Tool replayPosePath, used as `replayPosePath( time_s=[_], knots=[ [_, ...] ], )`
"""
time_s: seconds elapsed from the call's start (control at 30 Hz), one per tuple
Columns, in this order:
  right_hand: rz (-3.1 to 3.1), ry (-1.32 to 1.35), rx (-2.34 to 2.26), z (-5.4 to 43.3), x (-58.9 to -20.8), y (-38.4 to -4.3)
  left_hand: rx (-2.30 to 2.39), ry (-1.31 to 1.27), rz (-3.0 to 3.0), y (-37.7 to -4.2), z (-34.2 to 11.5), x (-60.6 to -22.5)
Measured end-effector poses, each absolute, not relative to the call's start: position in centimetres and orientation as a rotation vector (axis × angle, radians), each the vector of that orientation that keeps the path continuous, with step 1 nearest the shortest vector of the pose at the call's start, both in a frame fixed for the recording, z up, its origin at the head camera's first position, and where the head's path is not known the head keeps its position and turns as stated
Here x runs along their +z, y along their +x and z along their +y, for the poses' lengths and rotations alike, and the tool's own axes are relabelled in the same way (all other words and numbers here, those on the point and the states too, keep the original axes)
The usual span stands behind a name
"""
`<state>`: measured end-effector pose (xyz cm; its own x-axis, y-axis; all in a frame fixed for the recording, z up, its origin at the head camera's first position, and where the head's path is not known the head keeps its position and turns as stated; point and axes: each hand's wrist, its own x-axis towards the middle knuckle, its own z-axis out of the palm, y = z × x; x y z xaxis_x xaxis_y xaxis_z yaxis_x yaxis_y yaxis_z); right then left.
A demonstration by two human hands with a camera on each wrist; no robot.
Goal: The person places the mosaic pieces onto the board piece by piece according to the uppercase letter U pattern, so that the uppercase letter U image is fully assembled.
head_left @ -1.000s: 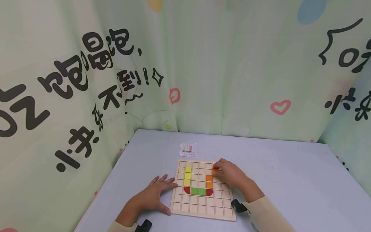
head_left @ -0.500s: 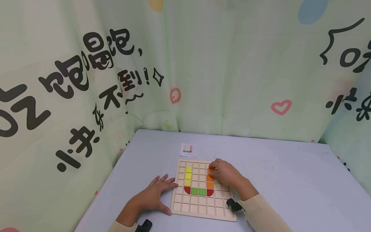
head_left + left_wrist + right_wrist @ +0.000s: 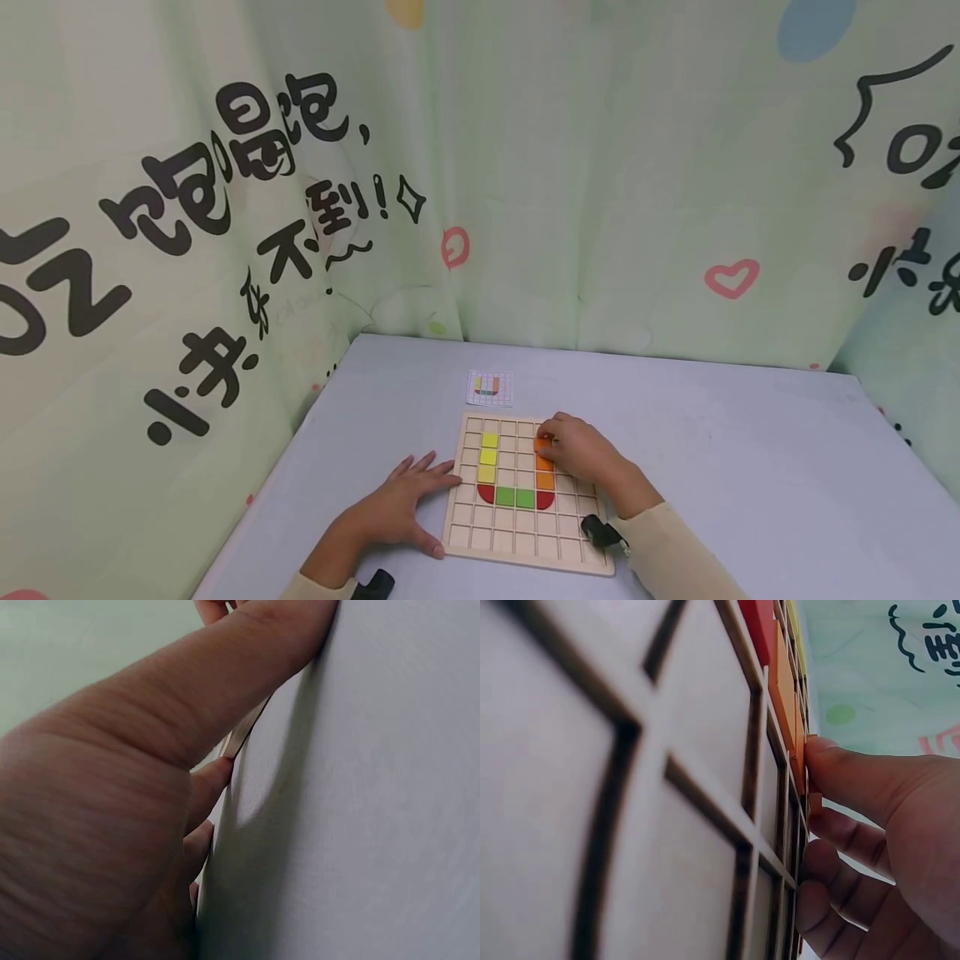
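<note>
A wooden grid board lies on the table with coloured tiles in a U shape. My right hand pinches an orange square tile between thumb and fingertips, at the top of the column of orange tiles. In the right wrist view the tile sits at the board's surface, partly hidden by the thumb. My left hand lies with spread fingers against the board's left edge, fingertips and thumb touching it. Several yellow tiles form the left column, with green tiles between two red rounded-corner tiles below.
A small card printed with a coloured U pattern on a grid lies behind the board. The white table meets a pale green printed curtain at the back and sides.
My right hand has moved a little left with the orange tile, from beside the orange column to its top. My left hand has stayed at the board's edge.
</note>
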<state>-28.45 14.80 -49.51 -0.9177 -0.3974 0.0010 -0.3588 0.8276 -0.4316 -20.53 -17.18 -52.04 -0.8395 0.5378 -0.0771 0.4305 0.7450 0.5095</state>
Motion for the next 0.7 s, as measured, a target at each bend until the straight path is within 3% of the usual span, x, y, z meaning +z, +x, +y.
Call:
replayPosePath(
  time_s=[0.7],
  knots=[
    [2.9, -0.574, -0.686, 14.72, -49.25, -28.39, 0.712, 0.77, 2.727, -20.31, -17.14, -51.82]
  ],
)
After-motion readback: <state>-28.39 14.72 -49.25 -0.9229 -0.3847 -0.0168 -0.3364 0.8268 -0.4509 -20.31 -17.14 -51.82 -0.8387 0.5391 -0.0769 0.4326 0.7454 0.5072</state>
